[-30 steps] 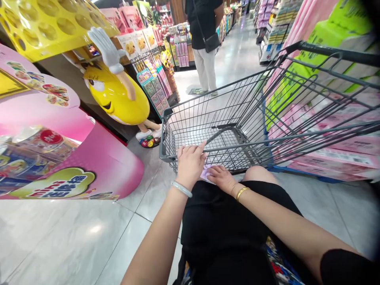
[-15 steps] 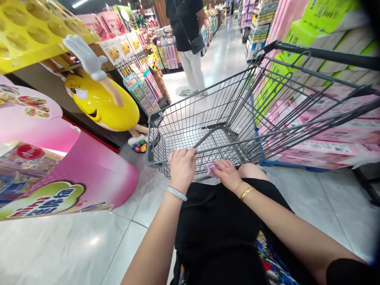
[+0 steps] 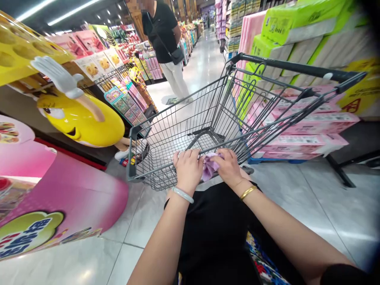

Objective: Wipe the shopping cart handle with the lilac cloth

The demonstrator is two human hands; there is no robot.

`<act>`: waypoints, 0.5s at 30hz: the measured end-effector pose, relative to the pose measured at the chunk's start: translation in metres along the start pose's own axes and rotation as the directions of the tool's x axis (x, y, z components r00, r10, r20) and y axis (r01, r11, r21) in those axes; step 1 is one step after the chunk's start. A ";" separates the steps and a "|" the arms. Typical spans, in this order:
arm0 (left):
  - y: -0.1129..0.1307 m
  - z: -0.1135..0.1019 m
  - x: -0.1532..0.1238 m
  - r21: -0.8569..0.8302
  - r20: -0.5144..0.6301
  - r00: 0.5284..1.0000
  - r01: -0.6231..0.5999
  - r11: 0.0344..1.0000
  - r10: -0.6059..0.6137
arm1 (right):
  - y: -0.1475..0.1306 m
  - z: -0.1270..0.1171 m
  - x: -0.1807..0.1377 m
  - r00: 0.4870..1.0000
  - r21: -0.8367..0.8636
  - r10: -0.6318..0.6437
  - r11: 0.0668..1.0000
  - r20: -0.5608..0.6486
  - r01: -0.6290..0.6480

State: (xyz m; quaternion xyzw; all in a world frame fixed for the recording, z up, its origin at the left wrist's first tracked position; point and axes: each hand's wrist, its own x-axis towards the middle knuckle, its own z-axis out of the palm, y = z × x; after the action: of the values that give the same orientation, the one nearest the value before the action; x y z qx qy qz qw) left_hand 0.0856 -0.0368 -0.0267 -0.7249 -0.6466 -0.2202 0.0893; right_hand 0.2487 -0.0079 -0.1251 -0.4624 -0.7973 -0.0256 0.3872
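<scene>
A grey wire shopping cart (image 3: 190, 122) lies tipped on its side on the shop floor in front of me, its basket empty. My left hand (image 3: 187, 171) is closed over the cart's nearest rim bar. My right hand (image 3: 228, 168) is closed on a crumpled purple cloth (image 3: 209, 166) and presses it against the same bar, right beside the left hand. A pale bangle circles my left wrist and a gold one my right. My black-clad lap fills the lower middle.
A large yellow candy mascot figure (image 3: 80, 116) and a pink display stand (image 3: 44, 190) crowd the left. Stacked pink and green packs (image 3: 299, 126) line the right. A person in black top and white trousers (image 3: 166, 43) stands in the aisle beyond.
My right hand rose from my lap to the cart's rim, bringing the purple cloth against the bar. My left hand curled over the bar. The view tilted upward.
</scene>
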 end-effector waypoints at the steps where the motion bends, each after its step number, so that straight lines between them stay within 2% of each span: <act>1: 0.000 0.001 0.000 0.017 -0.009 1.000 0.009 1.000 -0.009 | 0.003 -0.002 0.000 1.000 0.005 -0.012 1.000 0.011 0.012; 4: 0.000 0.003 0.000 0.058 -0.030 0.999 0.028 0.998 -0.026 | 0.009 -0.003 -0.009 0.992 0.039 -0.087 0.996 0.090 0.084; 6: 0.000 0.004 0.000 0.072 -0.035 0.999 0.022 0.997 -0.020 | 0.011 -0.007 -0.014 0.992 0.055 -0.093 0.995 0.091 0.088; 9: -0.001 0.005 0.002 0.089 -0.035 0.999 0.008 0.996 -0.005 | 0.013 -0.024 -0.005 0.996 0.070 -0.034 0.997 -0.083 0.040; 11: -0.001 0.007 0.003 0.113 -0.038 0.999 0.018 0.993 -0.014 | 0.016 -0.036 0.005 0.978 0.079 -0.003 0.997 -0.208 0.020; 13: -0.001 0.008 0.004 0.142 -0.040 0.999 0.034 0.989 -0.028 | 0.020 -0.044 0.011 0.970 0.080 0.031 0.997 -0.240 -0.012; 15: 0.000 0.008 0.005 0.164 -0.036 0.999 0.039 0.986 -0.034 | 0.020 -0.046 0.011 0.979 0.098 0.056 0.994 -0.196 -0.037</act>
State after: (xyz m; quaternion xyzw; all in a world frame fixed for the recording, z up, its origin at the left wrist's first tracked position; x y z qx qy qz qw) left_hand 0.0877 -0.0294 -0.0318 -0.6994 -0.6741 -0.1795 0.1555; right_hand 0.2880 -0.0068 -0.0922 -0.4573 -0.7441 -0.0248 0.4865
